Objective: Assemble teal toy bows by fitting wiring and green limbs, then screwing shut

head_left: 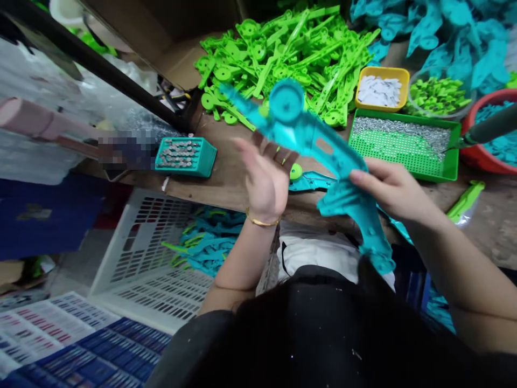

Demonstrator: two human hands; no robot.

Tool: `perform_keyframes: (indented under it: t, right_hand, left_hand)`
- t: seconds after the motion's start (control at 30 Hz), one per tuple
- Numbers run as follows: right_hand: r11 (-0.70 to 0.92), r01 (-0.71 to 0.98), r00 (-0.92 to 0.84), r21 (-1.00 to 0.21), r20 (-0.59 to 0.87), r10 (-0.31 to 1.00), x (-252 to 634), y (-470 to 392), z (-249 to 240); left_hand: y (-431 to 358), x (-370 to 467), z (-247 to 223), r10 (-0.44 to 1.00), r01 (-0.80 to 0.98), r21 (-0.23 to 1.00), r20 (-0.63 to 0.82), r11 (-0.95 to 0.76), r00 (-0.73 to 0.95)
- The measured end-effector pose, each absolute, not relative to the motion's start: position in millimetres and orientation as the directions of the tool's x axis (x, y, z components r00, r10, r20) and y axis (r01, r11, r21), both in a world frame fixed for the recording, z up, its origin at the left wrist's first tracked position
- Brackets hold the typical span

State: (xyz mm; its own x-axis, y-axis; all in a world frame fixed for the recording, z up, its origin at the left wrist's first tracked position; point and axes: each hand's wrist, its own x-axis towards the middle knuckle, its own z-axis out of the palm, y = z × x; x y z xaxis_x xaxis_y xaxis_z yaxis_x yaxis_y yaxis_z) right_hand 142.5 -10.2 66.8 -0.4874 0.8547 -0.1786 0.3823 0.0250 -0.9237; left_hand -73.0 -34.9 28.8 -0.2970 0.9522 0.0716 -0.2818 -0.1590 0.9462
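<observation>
Above the bench edge, a turquoise plastic part (323,145), long and bent with a round disc near its far end, is held slantwise in the air. My right hand (393,188) grips it around the middle, thumb on top. My left hand (266,183) is open at its far half, palm up and thumb stretched out; the other fingers pass partly behind the part, and whether they touch it I cannot tell. Below, another turquoise part (311,182) with a lime green disc lies on the bench, partly covered by the held one.
Lime green plastic pieces (278,54) are heaped at the back. A green tray (404,171) of small metal bits, a yellow bowl (364,89) and a red bowl (468,153) stand right. A teal box (205,156) sits left, above a white basket (133,237) holding turquoise parts.
</observation>
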Motion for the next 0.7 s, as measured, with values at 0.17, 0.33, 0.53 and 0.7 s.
perform_keyframes:
  t: [0.17,0.33,0.53,0.7]
  right_hand:
    - [0.286,0.445,-0.173,-0.849,0.232,0.957,99,9,97]
    - [0.431,0.311,-0.543,-0.847,0.213,0.812,97,-6,115]
    - [0.887,0.45,-0.843,0.103,0.376,0.383,150,-15,86]
    - [0.893,0.415,-0.897,0.173,0.242,0.37,179,-39,65]
  left_hand:
    - [-67,-51,22,0.942,0.339,0.884,0.334,-0.322,0.024]
    - [-78,-77,27,0.922,0.519,0.793,0.387,-0.32,-0.022]
    - [-105,-153,38,0.86,0.183,0.961,-0.269,0.208,0.433]
    - [-92,-175,36,0.659,0.241,0.891,-0.448,0.386,0.604]
